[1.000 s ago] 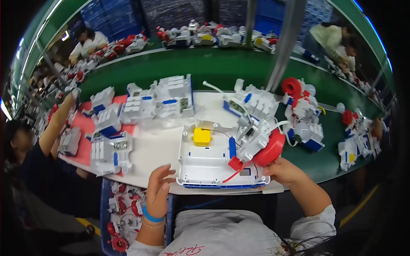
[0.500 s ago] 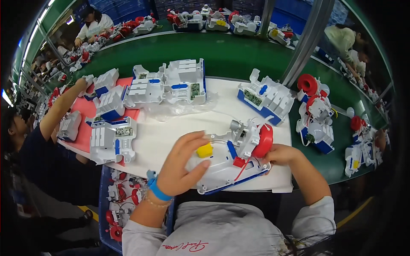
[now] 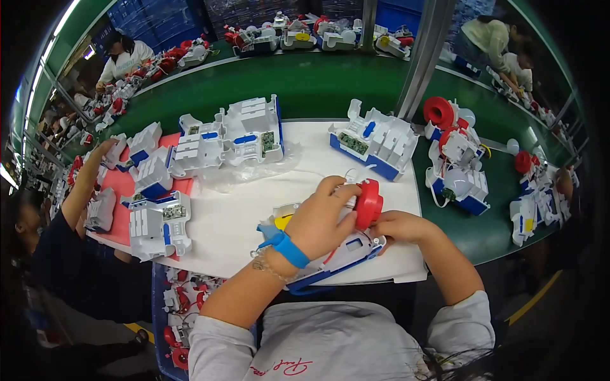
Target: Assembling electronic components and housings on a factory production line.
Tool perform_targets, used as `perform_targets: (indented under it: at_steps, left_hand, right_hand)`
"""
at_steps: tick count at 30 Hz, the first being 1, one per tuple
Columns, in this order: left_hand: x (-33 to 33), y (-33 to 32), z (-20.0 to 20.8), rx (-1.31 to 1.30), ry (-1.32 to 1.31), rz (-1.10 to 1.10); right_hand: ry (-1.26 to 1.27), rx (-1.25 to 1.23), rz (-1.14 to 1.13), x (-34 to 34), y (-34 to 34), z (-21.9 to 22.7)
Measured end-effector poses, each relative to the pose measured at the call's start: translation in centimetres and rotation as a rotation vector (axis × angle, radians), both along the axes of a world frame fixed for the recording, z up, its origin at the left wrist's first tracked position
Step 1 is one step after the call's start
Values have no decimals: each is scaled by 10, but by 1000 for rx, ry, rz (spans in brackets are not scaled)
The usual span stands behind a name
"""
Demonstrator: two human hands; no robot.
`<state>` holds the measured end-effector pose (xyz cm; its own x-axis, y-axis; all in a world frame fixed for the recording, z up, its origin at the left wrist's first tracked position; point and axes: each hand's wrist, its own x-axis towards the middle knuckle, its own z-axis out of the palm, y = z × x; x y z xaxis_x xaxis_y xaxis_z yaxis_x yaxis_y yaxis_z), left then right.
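Note:
A white plastic housing with a blue edge (image 3: 346, 256) lies tilted on the white table top in front of me. Above it, the fingers of my left hand (image 3: 321, 219) are closed round a white mechanism joined to a red ring (image 3: 369, 204). That hand hides most of the mechanism. Curled at the housing's right end, just beside the red ring, is my right hand (image 3: 401, 227); its fingertips are partly hidden. A yellow block (image 3: 283, 221) shows behind my left hand, and a red wire runs across the housing.
Several white-and-blue housings (image 3: 254, 130) stand at the back left, another housing (image 3: 372, 143) at the back right. A green conveyor (image 3: 318, 89) carries assembled units beyond. At left a co-worker's arm (image 3: 82, 178) reaches over a pink mat. A blue bin (image 3: 159, 305) of parts sits below the table.
My left hand has moved right and closed on the white mechanism with the red ring. The ring has shifted slightly left. My right hand stays at the housing's right end.

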<state>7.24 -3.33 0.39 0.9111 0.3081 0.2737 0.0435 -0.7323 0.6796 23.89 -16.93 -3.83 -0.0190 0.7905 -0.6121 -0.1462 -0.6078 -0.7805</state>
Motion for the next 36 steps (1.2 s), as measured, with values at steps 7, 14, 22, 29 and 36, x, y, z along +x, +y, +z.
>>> perform_targets:
  at_steps: [7,14,22,29,36]
  left_hand:
    - [-31,28,8,-882,-274,157]
    - [-157,27,31,-926,-962,503]
    - [-345,-68,26,-564,-1244,616]
    - [-414,-145,-61,-509,-1235,1332]
    - [-441,-138,-209,-709,-1083,1830]
  right_hand:
    - [-7,50,-10,-5,-5,1]
    - [-36,70,-118,-7,-9,-2]
    - [-91,275,-220,8,-20,-24]
    - [-177,336,-233,10,-24,-36]
    - [-240,295,-203,9,-24,-37]
